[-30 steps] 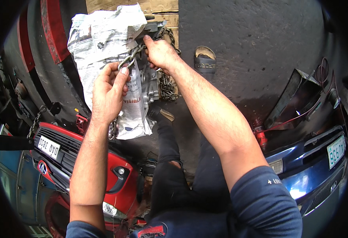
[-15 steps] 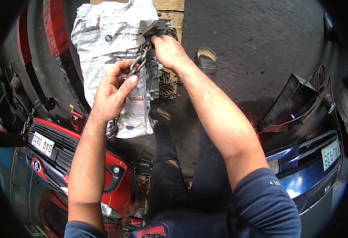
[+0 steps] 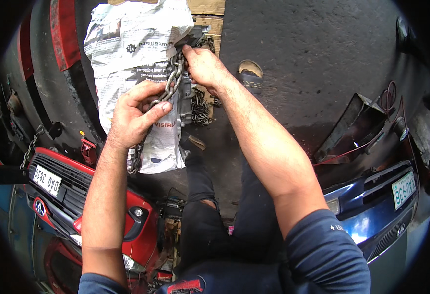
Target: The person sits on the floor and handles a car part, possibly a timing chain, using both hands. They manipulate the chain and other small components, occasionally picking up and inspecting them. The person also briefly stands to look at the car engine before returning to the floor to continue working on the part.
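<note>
Our left hand (image 3: 139, 113) has come a bit nearer and to the right since a second ago, and more of the chain (image 3: 174, 78) now shows between our two hands. That chain runs along the right side of the newspaper (image 3: 108, 81), left of the grey metal part (image 3: 185, 95). We guess it is heavy, hard and maybe slippery, but floppy at every link, so a whole link is good to hold. Our left thumb and fingers close around some links. Our right hand (image 3: 205, 68) curls by the far links, but its fingertips hide, so we cannot tell if they pinch anything
</note>
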